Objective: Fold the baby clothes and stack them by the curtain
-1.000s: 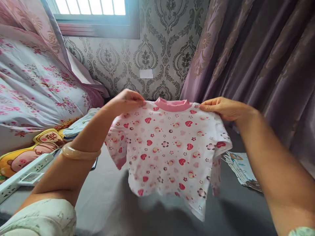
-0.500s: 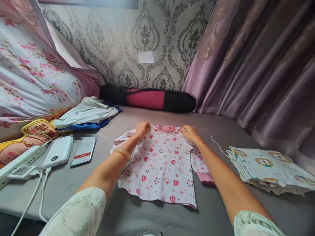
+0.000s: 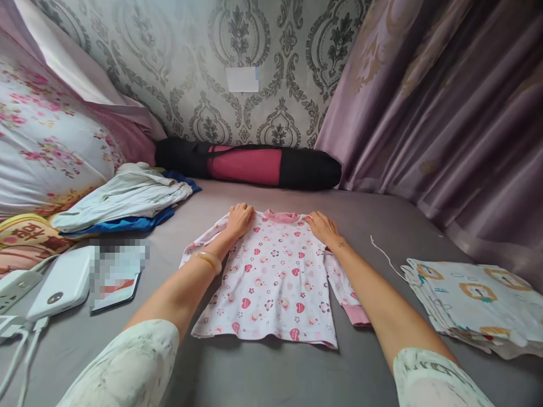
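Note:
A small long-sleeved shirt [image 3: 271,282], white with pink hearts and flowers, lies spread front up on the grey sheet. Its pink collar points away from me. At its left shoulder in my view, my left hand [image 3: 241,219] holds the fabric with bent fingers; a pale bangle [image 3: 208,261] circles that wrist. My right hand [image 3: 323,227] grips the opposite shoulder beside the collar. The right sleeve, ending in a pink cuff [image 3: 356,315], runs down partly behind my forearm. My left forearm covers part of the other sleeve.
On the right sits a folded printed cloth [image 3: 475,299] with a white cord [image 3: 384,254] by it. To the left are a power bank [image 3: 63,282], a phone [image 3: 123,288], cables and a pile of clothes [image 3: 123,198]. A black and red bag [image 3: 246,165] lies along the wall.
The shirt lies flatter and straighter, its left sleeve stretched further out. Both hands stay at the shoulders. My view has shifted slightly, moving the items on the left nearer the edge.

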`<state>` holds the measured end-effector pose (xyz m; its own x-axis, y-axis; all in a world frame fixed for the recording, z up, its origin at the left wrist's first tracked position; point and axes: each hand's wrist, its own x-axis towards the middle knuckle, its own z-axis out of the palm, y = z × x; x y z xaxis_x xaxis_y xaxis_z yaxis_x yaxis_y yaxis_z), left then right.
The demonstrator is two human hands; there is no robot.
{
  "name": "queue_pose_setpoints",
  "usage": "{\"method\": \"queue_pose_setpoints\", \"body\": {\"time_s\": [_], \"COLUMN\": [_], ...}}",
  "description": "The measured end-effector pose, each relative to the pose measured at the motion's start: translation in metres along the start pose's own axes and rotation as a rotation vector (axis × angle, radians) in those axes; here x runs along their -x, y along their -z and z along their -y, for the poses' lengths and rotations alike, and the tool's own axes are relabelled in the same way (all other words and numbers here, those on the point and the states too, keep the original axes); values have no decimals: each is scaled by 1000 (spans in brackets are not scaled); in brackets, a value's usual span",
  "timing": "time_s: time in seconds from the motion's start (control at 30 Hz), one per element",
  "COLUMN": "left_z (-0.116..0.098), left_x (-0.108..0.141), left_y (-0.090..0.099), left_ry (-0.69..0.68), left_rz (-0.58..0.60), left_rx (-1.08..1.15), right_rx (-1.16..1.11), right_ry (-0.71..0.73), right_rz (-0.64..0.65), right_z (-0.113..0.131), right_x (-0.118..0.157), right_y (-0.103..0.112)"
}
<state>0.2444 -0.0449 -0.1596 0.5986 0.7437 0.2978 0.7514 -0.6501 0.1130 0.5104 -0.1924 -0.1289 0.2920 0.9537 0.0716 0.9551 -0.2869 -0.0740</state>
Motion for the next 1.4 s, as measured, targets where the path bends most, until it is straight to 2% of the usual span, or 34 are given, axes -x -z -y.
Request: {"method": "queue_pose_setpoints", "body": {"time_s": [0.23,0.43,0.53,0.7,0.83,1.23,1.33,1.4], "left_z": [2,1,-3,-22,-33,-44,-46,-46], "left_x": [-28,-40,-44,-50,-53,-56,-54,-53], "left_y": [-2,-5,-6,-8,-9,-20,-23,-22], "left_ry": [22,101,100,31,47,218,233,216], "left_rz": [13,135,138,143,156,143,129,135], "left_rx": [-19,55,94,158,166,116,73,58], "right_rx": [-8,-37,-79,-167,-162,-112,-155,-229], "right_ry": [27,19,70,147,116,22,15,4], "right_rz": [-6,35,27,57,25,-56,-28,-40], "right_z": [-10,-14,-8,17,29,40,38,28], "right_x": [-29,-41,-46,-53,-56,-59,-60,-57], "right_y": [-5,-11,-9,-12,-19,-32,-28,-18]}}
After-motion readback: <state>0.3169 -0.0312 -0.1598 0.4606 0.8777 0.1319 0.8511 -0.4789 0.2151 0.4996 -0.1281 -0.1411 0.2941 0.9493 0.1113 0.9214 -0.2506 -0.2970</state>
